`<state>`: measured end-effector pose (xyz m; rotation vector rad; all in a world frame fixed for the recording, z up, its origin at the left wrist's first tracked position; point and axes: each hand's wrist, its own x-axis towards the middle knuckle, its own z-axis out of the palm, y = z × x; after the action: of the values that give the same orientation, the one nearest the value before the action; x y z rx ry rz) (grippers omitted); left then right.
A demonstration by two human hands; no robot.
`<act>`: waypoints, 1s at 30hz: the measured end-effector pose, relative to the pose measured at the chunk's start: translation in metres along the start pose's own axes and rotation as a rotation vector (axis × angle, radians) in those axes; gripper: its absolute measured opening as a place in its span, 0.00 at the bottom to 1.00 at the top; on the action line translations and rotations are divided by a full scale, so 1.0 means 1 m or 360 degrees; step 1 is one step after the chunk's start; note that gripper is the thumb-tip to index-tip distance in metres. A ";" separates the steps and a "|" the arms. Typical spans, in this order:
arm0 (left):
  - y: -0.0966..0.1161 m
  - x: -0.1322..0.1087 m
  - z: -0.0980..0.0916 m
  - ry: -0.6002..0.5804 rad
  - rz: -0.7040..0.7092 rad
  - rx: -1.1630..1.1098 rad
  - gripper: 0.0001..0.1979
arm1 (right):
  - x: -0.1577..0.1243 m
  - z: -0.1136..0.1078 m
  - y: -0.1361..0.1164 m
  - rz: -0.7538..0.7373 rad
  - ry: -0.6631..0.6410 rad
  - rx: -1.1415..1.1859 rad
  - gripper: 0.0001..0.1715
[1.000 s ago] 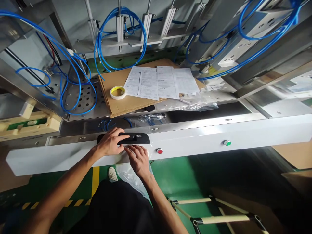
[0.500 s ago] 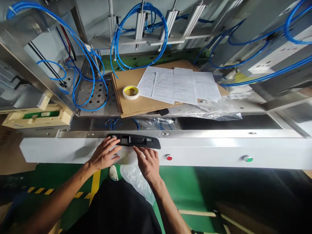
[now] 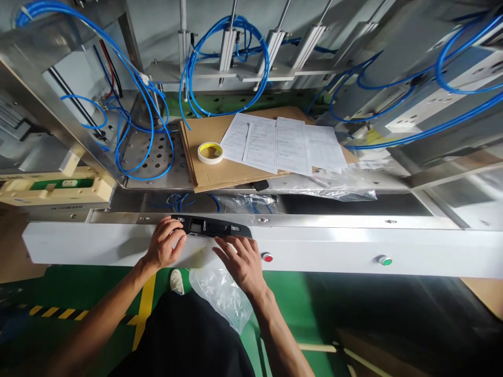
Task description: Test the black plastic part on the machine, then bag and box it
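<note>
A long black car-door switch panel point(image 3: 214, 226), with rectangular openings and a recess, lies along the front edge of the machine. My left hand point(image 3: 165, 243) has its fingers curled over the panel's left end, the thumb towards me. At the right end, my right hand point(image 3: 239, 259) rests bent fingertips on the panel's lower edge, with the thumb side a little apart. Both hands grip the panel; its underside is hidden.
Behind the panel, a cardboard sheet point(image 3: 223, 175) carries printed papers point(image 3: 275, 141) and a tape roll point(image 3: 210, 153). Coiled blue hoses point(image 3: 188, 73) hang near metal cylinders. A red button point(image 3: 267, 257) and a green button point(image 3: 385, 260) sit on the white front beam point(image 3: 322, 251).
My left fingers have closed from a spread pose onto the panel's left end. My right hand lies further over the right end. The whole view has shifted slightly.
</note>
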<state>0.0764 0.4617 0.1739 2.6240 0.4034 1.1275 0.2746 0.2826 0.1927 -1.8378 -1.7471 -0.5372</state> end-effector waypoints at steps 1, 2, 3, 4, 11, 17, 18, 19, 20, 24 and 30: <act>0.000 0.000 0.000 -0.0013 -0.0001 0.0003 0.06 | 0.001 -0.001 0.002 -0.0013 -0.0018 0.0007 0.13; -0.001 -0.001 0.001 -0.0025 0.0004 0.0009 0.06 | 0.001 -0.001 0.004 -0.0014 -0.0034 0.0016 0.11; -0.001 -0.001 0.001 -0.0036 0.0011 0.0016 0.05 | 0.002 -0.002 0.005 -0.0007 -0.0053 0.0025 0.10; -0.003 -0.002 0.001 -0.0041 0.0017 0.0025 0.05 | 0.003 -0.001 0.006 0.0007 -0.0080 0.0030 0.09; -0.009 0.004 -0.001 -0.0108 0.0020 0.0033 0.08 | 0.026 -0.002 0.010 0.0035 -0.0252 -0.0040 0.07; -0.010 0.014 -0.002 -0.0189 0.0026 0.0016 0.11 | 0.050 0.006 0.022 -0.0085 -0.0367 -0.0056 0.08; -0.011 0.016 0.000 -0.0192 0.0009 0.0037 0.11 | 0.052 0.008 0.025 -0.0092 -0.0411 -0.0045 0.08; -0.011 0.018 0.001 -0.0189 -0.0016 0.0066 0.11 | 0.053 0.011 0.029 -0.0102 -0.0443 -0.0026 0.09; -0.012 0.020 0.002 -0.0182 -0.0052 0.0102 0.11 | 0.054 0.013 0.032 -0.0115 -0.0466 0.0007 0.09; -0.008 0.026 0.005 -0.0111 -0.0272 0.0320 0.08 | 0.053 0.021 0.040 -0.0115 -0.0518 0.0223 0.10; 0.016 0.009 0.001 0.0186 -0.0176 0.0465 0.14 | 0.049 0.023 0.041 0.0009 -0.0535 0.0367 0.06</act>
<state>0.0858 0.4499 0.1842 2.7438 0.7815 1.2739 0.3173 0.3344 0.2007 -1.8436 -1.9240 -0.0173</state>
